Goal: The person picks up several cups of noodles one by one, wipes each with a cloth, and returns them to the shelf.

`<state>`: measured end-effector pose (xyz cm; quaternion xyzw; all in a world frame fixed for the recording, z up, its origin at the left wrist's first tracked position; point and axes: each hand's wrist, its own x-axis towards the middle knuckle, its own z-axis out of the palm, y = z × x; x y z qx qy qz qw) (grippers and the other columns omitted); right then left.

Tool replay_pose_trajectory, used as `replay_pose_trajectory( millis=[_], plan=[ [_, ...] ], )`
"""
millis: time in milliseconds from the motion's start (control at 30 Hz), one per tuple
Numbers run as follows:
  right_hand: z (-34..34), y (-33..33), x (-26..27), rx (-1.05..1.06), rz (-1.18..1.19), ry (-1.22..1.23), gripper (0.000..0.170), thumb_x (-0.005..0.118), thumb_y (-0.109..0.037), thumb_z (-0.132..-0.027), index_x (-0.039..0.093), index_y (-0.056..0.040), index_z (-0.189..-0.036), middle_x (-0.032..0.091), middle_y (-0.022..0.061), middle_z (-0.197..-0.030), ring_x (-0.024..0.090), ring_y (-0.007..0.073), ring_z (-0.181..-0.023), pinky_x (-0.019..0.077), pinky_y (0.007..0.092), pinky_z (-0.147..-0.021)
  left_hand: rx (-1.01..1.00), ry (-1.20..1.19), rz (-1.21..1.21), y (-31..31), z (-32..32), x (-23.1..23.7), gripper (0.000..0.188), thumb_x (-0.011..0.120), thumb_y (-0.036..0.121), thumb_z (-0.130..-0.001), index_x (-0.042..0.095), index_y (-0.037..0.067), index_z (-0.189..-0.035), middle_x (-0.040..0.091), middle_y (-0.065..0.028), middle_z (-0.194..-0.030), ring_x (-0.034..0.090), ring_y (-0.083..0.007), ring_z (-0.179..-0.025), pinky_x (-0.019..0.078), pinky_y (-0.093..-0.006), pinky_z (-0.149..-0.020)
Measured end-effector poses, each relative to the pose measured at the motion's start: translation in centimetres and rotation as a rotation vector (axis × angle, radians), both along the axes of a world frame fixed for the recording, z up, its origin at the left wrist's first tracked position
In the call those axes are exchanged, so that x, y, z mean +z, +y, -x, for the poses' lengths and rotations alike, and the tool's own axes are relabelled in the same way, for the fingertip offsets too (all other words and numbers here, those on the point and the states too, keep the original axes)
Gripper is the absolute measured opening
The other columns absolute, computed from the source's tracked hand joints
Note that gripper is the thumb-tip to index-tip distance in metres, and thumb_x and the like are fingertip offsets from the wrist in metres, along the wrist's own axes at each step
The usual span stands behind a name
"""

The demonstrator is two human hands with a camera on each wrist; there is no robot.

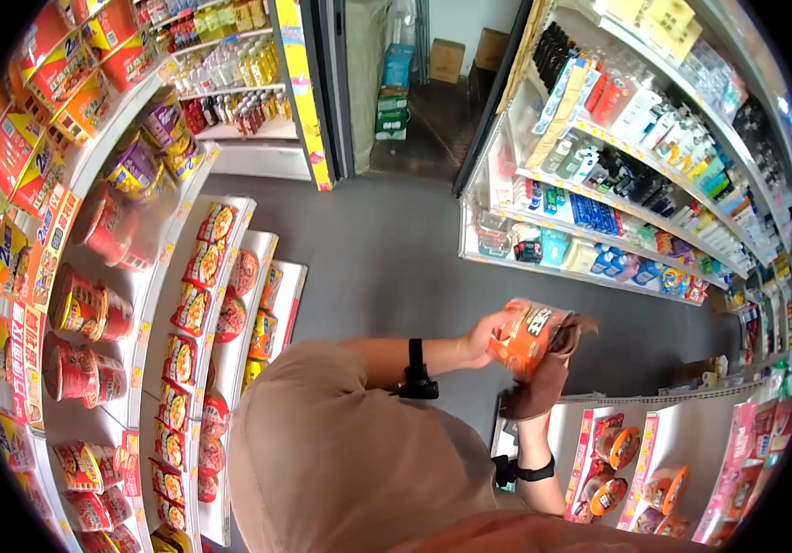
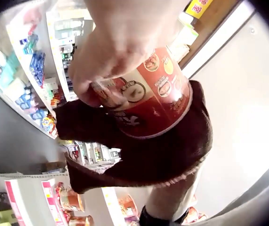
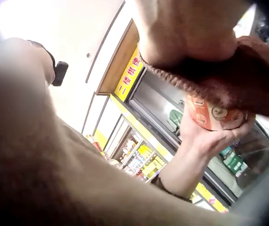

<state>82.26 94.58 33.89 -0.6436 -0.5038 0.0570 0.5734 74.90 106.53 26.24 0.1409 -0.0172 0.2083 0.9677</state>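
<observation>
An orange-and-red instant noodle cup (image 1: 523, 339) is held between both hands. The left hand (image 1: 482, 339) grips one end, its fingers curled round the cup (image 2: 165, 94) in the left wrist view. A dark brown cloth (image 1: 539, 387) covers most of the right hand (image 3: 191, 33) and hides its fingers. In the left wrist view the cloth (image 2: 162, 157) curves round the cup's other end, touching it. The right wrist view has the left hand (image 3: 202, 143) supporting the cup (image 3: 214, 115) beneath the cloth.
Shelves of noodle cups (image 1: 82, 373) and noodle packs (image 1: 179, 359) curve along the left. Toiletries shelves (image 1: 598, 212) stand at the upper right, beyond the grey floor (image 1: 368, 240). Near the right arm, a low white shelf (image 1: 691, 433) holds more orange cups (image 1: 610, 496).
</observation>
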Motion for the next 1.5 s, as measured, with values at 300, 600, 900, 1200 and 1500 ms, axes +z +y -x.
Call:
replay_pose_trajectory(
  millis=[300,600,900,1200,1500],
  plan=[
    [-5.6,2.9,-0.1,-0.161,0.182,0.520,0.042,0.046,-0.038,-0.107,0.048,-0.0061,-0.134,0.056,0.0071,-0.126,0.054,0.0187,-0.111,0.0422,0.0327,-0.100,0.041,0.075,-0.063,-0.6,0.7,0.1,0.069,0.052,0.024,-0.102,0.015,0.015,-0.159,0.043,-0.0112,-0.152,0.045,-0.0273,-0.140,0.0370,-0.0430,-0.116],
    [-7.8,1.0,-0.9,0.175,0.098,0.506,0.075,0.070,-0.012,-0.088,0.032,-0.0048,-0.153,0.052,0.0114,-0.140,0.053,0.0196,-0.125,0.0479,0.0359,-0.104,0.199,0.124,-0.404,-0.4,-0.2,0.1,0.086,0.058,0.016,-0.096,0.003,0.016,-0.162,0.039,-0.0094,-0.151,0.040,-0.0194,-0.139,0.0368,-0.0366,-0.112],
    [-1.6,1.5,1.7,0.233,-0.100,0.542,0.068,0.050,-0.051,-0.100,0.032,-0.0073,-0.149,0.049,0.0047,-0.142,0.047,0.0206,-0.134,0.0341,0.0401,-0.114,0.288,0.144,-0.447,1.7,0.1,1.5,0.084,0.052,0.007,-0.095,0.002,0.012,-0.162,0.042,-0.0128,-0.149,0.047,-0.0212,-0.134,0.0390,-0.0356,-0.112],
    [-1.6,2.8,6.5,0.395,-0.251,0.857,0.055,0.041,-0.027,-0.106,0.027,-0.0055,-0.154,0.037,0.0132,-0.157,0.040,0.0258,-0.142,0.0291,0.0409,-0.121,0.294,0.087,-0.702,-0.3,1.1,4.1,0.093,0.068,0.021,-0.088,0.010,0.010,-0.161,0.041,-0.0121,-0.147,0.040,-0.0224,-0.139,0.0325,-0.0384,-0.115],
    [-3.3,-3.0,7.0,0.332,-0.161,1.033,0.057,0.048,-0.030,-0.105,0.030,-0.0052,-0.153,0.049,0.0091,-0.145,0.057,0.0215,-0.125,0.0498,0.0399,-0.105,0.130,-0.095,-0.722,-3.3,1.9,5.4,0.104,0.068,0.040,-0.090,-0.002,0.005,-0.159,0.032,-0.0150,-0.156,0.032,-0.0224,-0.144,0.0274,-0.0378,-0.118]
  ],
)
